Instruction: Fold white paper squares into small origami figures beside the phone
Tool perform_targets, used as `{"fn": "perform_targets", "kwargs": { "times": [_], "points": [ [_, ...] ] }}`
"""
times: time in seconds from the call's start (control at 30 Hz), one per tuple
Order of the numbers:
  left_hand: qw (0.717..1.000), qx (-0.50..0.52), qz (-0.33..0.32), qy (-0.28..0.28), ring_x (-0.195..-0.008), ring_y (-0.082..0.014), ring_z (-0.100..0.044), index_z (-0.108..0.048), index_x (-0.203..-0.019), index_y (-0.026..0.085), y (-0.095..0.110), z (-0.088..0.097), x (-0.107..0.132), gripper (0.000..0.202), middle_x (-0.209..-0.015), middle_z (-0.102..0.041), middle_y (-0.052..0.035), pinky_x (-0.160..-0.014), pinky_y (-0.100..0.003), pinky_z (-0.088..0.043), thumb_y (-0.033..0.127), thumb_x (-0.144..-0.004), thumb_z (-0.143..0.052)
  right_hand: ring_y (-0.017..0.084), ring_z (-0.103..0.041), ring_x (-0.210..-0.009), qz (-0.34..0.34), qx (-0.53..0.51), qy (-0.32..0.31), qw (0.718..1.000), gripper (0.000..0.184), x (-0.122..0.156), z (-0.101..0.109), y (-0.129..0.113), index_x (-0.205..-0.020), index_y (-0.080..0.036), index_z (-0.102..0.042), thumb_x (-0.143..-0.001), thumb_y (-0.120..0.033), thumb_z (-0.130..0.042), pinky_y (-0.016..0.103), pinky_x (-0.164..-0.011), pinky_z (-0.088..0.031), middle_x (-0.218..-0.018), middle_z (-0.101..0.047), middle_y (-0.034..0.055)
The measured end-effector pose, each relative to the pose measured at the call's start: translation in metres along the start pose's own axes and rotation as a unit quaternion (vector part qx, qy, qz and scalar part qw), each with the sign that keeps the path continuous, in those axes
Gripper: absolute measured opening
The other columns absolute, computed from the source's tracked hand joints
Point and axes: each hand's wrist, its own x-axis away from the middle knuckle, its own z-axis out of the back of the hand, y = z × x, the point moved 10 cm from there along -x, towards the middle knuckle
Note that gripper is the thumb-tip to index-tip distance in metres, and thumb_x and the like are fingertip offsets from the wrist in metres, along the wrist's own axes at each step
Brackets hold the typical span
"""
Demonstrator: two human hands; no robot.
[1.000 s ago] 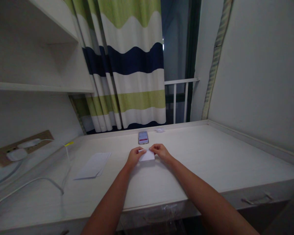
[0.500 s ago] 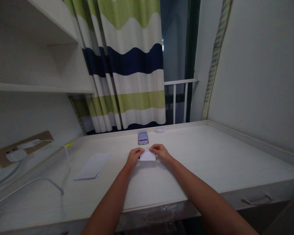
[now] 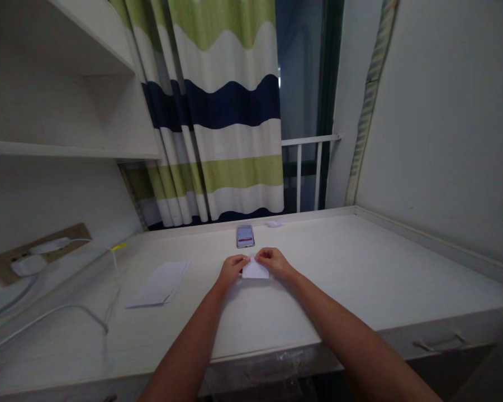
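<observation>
Well, a long white desk (image 3: 360, 279) fills the lower half of the view, and a wide curtain (image 3: 218, 106) in green, white and navy stripes hangs behind its far edge. Past the desk's far right corner, a white window railing (image 3: 310, 139) shows beside the curtain. A white shelf (image 3: 67, 148) runs above the desk's left side, and a tan socket panel (image 3: 37, 257) with white plugs is set in the wall along that side. A white cable (image 3: 62, 306) with a small yellow tag (image 3: 118, 246) trails down onto the desk's left part.

Also on the left part of the desk lies a flat stack of white paper (image 3: 159, 285). Near the far edge of the desk, at its middle, a smartphone (image 3: 245, 236) lies with its screen lit, and a small white scrap (image 3: 274, 223) sits just to the right of it.

At the desk's centre, a folded white paper (image 3: 255, 270) lies flat, with the left hand (image 3: 232, 271) and right hand (image 3: 274, 262) on either side of it. The fingers of both hands are curled inward, pinching its upper corners against the desk.
</observation>
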Motion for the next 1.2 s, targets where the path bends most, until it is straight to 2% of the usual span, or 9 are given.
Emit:
{"fn": "perform_targets", "kwargs": {
  "times": [0.13,0.27,0.43,0.63,0.83,1.0,1.13,1.2],
  "points": [
    [1.000,-0.019,-0.017,-0.001,-0.046,-0.0088,-0.042,-0.056,-0.054,0.013,0.005,-0.002,0.001,0.033,-0.048,-0.046,0.0029,-0.045,-0.020,-0.031,0.046,-0.053,-0.062,0.008,-0.042,-0.047,-0.007,0.006,-0.007,1.000,0.020,0.001,-0.002,-0.001,-0.054,-0.014,-0.055,-0.052,-0.032,-0.065,0.021,-0.047,-0.031,-0.049,-0.051,-0.0030],
    [0.995,-0.079,-0.062,0.013,-0.046,-0.0087,-0.039,-0.052,-0.050,0.014,0.013,0.001,0.003,0.031,-0.046,-0.043,0.0034,-0.044,-0.020,-0.028,0.043,-0.058,-0.059,0.009,-0.045,-0.049,-0.004,0.005,-0.019,1.000,0.022,0.002,-0.005,-0.001,-0.056,-0.014,-0.056,-0.053,-0.034,-0.065,0.021,-0.047,-0.032,-0.052,-0.054,-0.0016],
    [0.990,-0.118,-0.080,-0.012,-0.047,-0.0091,-0.039,-0.053,-0.053,0.014,0.012,-0.005,0.005,0.029,-0.049,-0.044,0.0029,-0.044,-0.020,-0.026,0.042,-0.063,-0.055,0.008,-0.043,-0.047,0.007,0.023,-0.026,0.999,0.023,0.002,-0.007,0.000,-0.059,-0.013,-0.058,-0.055,-0.035,-0.064,0.021,-0.044,-0.030,-0.051,-0.053,-0.0017],
    [0.991,-0.109,-0.081,-0.010,-0.048,-0.0095,-0.038,-0.055,-0.054,0.014,0.014,-0.006,0.006,0.029,-0.049,-0.045,0.0027,-0.044,-0.020,-0.026,0.042,-0.063,-0.056,0.007,-0.042,-0.046,0.002,0.015,-0.033,0.999,0.024,0.001,-0.009,0.001,-0.058,-0.014,-0.057,-0.055,-0.036,-0.066,0.020,-0.044,-0.030,-0.050,-0.053,-0.0025],
    [0.989,-0.076,-0.090,0.094,-0.049,-0.0094,-0.039,-0.061,-0.060,0.014,0.024,0.018,0.006,0.029,-0.051,-0.048,0.0024,-0.046,-0.020,-0.029,0.043,-0.061,-0.057,0.007,-0.041,-0.045,-0.002,-0.033,0.005,0.999,0.030,-0.002,0.002,-0.001,-0.056,-0.014,-0.055,-0.053,-0.042,-0.065,0.020,-0.044,-0.030,-0.046,-0.048,-0.0039],
    [0.994,-0.033,-0.059,0.086,-0.049,-0.0102,-0.043,-0.065,-0.066,0.012,0.018,0.018,0.003,0.035,-0.053,-0.053,0.0000,-0.044,-0.021,-0.033,0.046,-0.056,-0.060,0.007,-0.039,-0.045,0.000,-0.044,0.044,0.998,0.030,-0.003,0.014,-0.003,-0.058,-0.015,-0.056,-0.053,-0.043,-0.066,0.021,-0.044,-0.028,-0.046,-0.047,-0.0042],
    [0.992,0.003,-0.049,0.117,-0.048,-0.0094,-0.044,-0.063,-0.064,0.011,0.013,0.027,0.003,0.035,-0.052,-0.052,0.0004,-0.044,-0.021,-0.034,0.046,-0.055,-0.061,0.009,-0.044,-0.048,-0.019,-0.070,0.061,0.995,0.031,-0.003,0.018,0.003,-0.058,-0.015,-0.057,-0.053,-0.044,-0.066,0.021,-0.048,-0.033,-0.050,-0.052,-0.0025],
    [0.994,0.023,-0.028,0.099,-0.048,-0.0097,-0.046,-0.061,-0.061,0.012,0.007,0.023,0.001,0.033,-0.052,-0.052,0.0005,-0.045,-0.021,-0.037,0.044,-0.054,-0.062,0.008,-0.043,-0.047,-0.010,-0.065,0.059,0.996,0.030,-0.003,0.019,0.001,-0.056,-0.015,-0.056,-0.054,-0.043,-0.065,0.021,-0.047,-0.032,-0.048,-0.050,-0.0030]
  ]
}}
